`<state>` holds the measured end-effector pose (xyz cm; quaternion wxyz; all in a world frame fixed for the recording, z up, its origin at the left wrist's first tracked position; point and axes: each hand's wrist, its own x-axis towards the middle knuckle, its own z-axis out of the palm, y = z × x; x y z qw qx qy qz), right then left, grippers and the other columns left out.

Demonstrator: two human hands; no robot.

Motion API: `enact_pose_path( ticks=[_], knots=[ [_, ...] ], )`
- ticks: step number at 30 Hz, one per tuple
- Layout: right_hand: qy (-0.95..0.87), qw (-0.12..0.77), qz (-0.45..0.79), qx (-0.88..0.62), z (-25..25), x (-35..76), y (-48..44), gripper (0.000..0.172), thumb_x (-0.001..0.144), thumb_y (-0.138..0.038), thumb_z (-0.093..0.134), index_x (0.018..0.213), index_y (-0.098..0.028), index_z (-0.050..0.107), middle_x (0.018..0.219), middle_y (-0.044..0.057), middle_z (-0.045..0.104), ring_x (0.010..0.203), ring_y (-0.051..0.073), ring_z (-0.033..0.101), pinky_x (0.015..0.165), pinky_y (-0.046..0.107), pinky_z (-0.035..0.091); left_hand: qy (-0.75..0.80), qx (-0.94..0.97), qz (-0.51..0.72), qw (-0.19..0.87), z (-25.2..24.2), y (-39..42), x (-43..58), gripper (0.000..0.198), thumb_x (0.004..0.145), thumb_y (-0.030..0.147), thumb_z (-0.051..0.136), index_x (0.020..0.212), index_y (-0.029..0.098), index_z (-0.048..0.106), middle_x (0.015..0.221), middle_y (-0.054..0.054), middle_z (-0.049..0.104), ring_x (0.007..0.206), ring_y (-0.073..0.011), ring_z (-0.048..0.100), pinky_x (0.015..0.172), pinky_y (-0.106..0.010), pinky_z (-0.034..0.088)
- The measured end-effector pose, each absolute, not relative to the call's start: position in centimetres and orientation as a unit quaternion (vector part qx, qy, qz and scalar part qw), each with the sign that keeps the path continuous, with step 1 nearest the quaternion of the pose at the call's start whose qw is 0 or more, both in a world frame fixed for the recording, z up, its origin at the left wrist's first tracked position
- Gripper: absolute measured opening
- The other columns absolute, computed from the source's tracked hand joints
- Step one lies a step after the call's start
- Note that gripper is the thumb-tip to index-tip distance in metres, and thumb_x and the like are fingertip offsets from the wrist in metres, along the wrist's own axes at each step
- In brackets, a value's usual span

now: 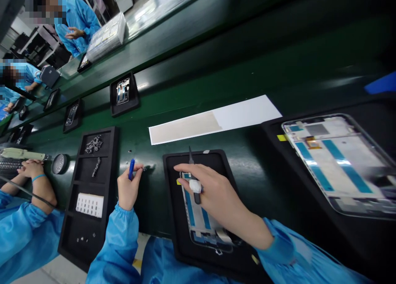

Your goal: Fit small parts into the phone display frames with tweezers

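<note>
My left hand (128, 187) is closed around a small blue tool (131, 168), its fingertips near tiny parts (145, 167) on the green belt. My right hand (213, 193) lies over a phone frame (201, 222) in a black tray (173, 218). A pair of black tweezers (192, 168) is held between its fingers, tip pointing away from me; one finger wears a white wrap. Both my sleeves are blue.
A black parts tray (72, 230) with screws and a white card sits left. A white sheet (213, 119) lies beyond. Another tray with a phone frame (337, 160) is right. More trays (123, 94) ride the belt. A co-worker's clasped hands (31, 168) are at left; other people sit behind.
</note>
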<state>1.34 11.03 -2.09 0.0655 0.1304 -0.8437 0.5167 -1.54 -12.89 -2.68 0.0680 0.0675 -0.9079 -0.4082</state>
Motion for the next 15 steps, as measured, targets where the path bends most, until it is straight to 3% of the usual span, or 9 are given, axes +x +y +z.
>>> enact_pose_path(
  ticks=[6, 11, 15],
  knots=[
    [-0.803, 0.01, 0.585, 0.117, -1.2, 1.3, 10.9, 0.019, 0.094, -0.025, 0.05, 0.11, -0.024, 0.06, 0.105, 0.004, 0.071, 0.095, 0.023, 0.068, 0.08, 0.038, 0.057, -0.931, 0.031, -0.35, 0.095, -2.9, -12.6, -1.8, 0.012, 0.082, 0.028, 0.063, 0.085, 0.018, 0.071, 0.081, -0.002, 0.073, 0.075, -0.0167, 0.068, 0.073, -0.028, 0.053],
    [-0.761, -0.034, 0.642, 0.09, -0.8, 1.2, 10.9, 0.017, 0.091, -0.028, 0.054, 0.107, -0.024, 0.061, 0.101, 0.005, 0.072, 0.095, 0.023, 0.069, 0.083, 0.038, 0.056, -0.908, 0.007, -0.396, 0.135, -1.8, -11.6, -1.1, 0.012, 0.084, 0.025, 0.064, 0.086, 0.019, 0.074, 0.085, -0.004, 0.076, 0.078, -0.0174, 0.071, 0.071, -0.026, 0.056],
    [-0.664, -0.114, 0.736, 0.065, -0.4, 1.1, 11.0, 0.019, 0.09, -0.033, 0.058, 0.106, -0.023, 0.058, 0.096, 0.005, 0.073, 0.093, 0.022, 0.07, 0.085, 0.037, 0.055, -0.891, -0.085, -0.408, 0.183, -1.0, -9.2, 0.7, 0.006, 0.086, 0.019, 0.066, 0.088, 0.02, 0.071, 0.086, -0.002, 0.078, 0.057, -0.0099, 0.064, 0.057, -0.021, 0.054]
  ],
)
